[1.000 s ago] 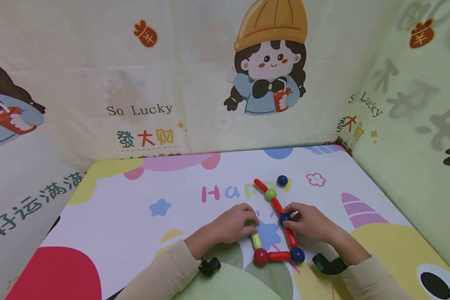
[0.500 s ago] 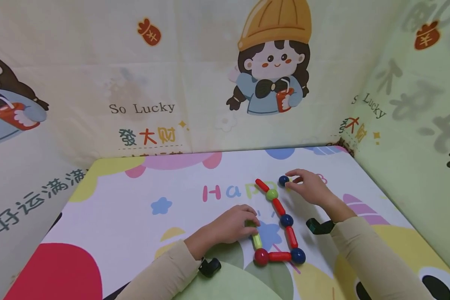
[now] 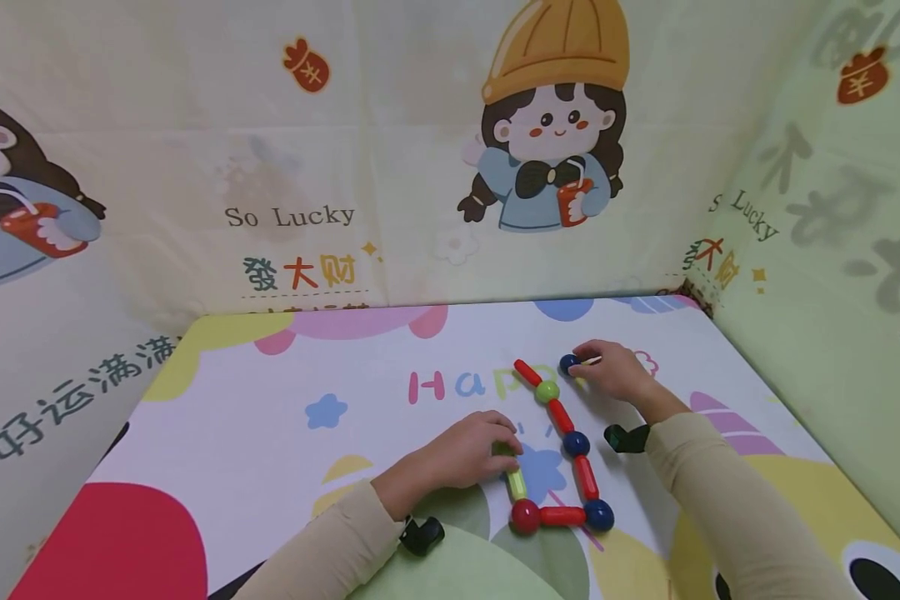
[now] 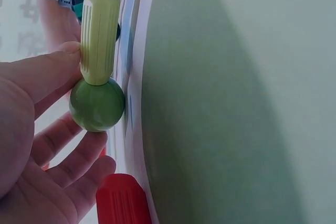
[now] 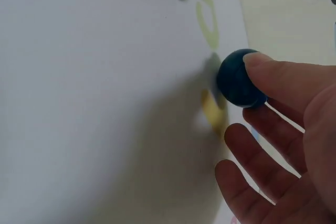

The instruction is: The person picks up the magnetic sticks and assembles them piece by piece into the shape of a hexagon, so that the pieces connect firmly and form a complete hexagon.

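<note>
My left hand (image 3: 461,452) pinches a yellow-green rod (image 4: 98,35) between thumb and finger. A green ball (image 4: 97,104) is on one end of it, a red ball (image 3: 525,517) on the other. From the red ball a chain runs on: red rod (image 3: 562,517), dark blue ball (image 3: 598,515), red rod (image 3: 585,477), another dark blue ball (image 3: 575,443), red rod (image 3: 560,415), light green ball (image 3: 547,392), and an end red rod (image 3: 527,372). Right of that end, my right hand (image 3: 615,371) grips a loose dark blue ball (image 5: 239,78) by thumb and fingertips.
A printed table mat (image 3: 255,450) lies beneath everything. Behind it hangs a cartoon-patterned cloth (image 3: 405,150), with more cloth at both sides. In the left wrist view a red rod (image 4: 123,200) shows below the fingers; what it joins is out of frame.
My right hand left the chain's upper dark blue ball, reached up and away to the loose dark blue ball and took hold of it. The left hand stays on the yellow-green rod.
</note>
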{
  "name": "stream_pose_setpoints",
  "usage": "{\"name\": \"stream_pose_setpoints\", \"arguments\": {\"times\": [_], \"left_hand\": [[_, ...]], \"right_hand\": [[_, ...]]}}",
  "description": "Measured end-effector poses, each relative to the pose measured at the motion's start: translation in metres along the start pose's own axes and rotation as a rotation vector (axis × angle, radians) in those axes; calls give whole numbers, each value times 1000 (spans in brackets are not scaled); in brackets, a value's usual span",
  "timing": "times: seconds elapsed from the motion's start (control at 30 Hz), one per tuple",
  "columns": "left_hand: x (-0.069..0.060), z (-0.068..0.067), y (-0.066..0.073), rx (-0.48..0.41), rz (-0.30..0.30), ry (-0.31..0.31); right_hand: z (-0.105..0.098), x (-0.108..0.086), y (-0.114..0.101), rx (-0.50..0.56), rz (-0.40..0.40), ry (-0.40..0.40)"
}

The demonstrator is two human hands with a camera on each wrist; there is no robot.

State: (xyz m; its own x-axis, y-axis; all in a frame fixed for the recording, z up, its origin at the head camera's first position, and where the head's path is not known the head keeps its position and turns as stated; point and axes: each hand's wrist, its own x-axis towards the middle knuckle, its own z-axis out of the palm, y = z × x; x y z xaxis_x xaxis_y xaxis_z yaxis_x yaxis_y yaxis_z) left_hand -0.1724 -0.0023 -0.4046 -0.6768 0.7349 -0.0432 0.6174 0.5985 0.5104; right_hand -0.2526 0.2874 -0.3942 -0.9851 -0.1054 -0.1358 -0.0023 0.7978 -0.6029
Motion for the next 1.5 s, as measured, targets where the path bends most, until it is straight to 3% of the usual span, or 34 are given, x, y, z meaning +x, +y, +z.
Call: {"name": "stream_pose_setpoints", "arguments": {"times": [0.3,0.77,1.03,1.5], "left_hand": [[-1,0,-1,6,-3,11],[-1,-2,4,13,-5,-5],[-1,-2,4,21,-6,1],[0,0,3,19,-15,1]], "right_hand": [[7,14,-13,-13,-19,-35],[22,34,-52,29,-123,32],[30,39,-72,18,-162,30],[42,42,-77,-4,-97,-29]]}}
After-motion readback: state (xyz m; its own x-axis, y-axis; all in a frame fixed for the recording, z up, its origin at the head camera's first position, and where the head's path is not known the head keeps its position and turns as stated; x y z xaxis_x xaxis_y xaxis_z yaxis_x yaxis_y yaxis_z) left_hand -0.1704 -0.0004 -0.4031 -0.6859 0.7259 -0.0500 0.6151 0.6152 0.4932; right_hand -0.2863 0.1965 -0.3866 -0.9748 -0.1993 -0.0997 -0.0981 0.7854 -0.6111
